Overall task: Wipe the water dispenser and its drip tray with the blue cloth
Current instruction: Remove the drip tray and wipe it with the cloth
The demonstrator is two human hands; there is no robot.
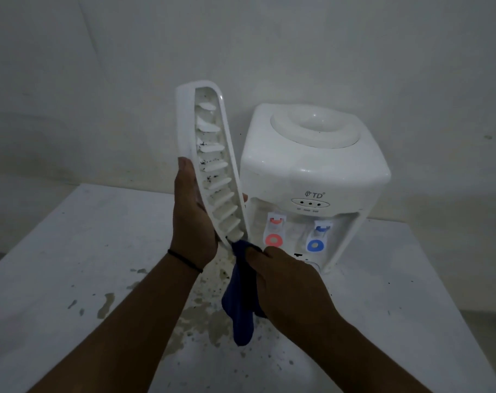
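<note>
Centre frame, left hand (pixel 194 219) grips the upended, still-speckled white plastic drip tray (pixel 210 163); right hand (pixel 286 282) pinches the dark-blue cloth (pixel 241 310) at its base, white water dispenser (pixel 312 177) apparently pending.

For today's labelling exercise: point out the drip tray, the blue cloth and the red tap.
drip tray (pixel 212 168), head view, on its ribbed inner face.
blue cloth (pixel 241 313), head view, on the hanging part below the right hand.
red tap (pixel 273 239), head view, on its round red ring.

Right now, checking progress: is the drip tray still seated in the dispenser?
No, the left hand holds the drip tray upright, clear of the dispenser.
</note>
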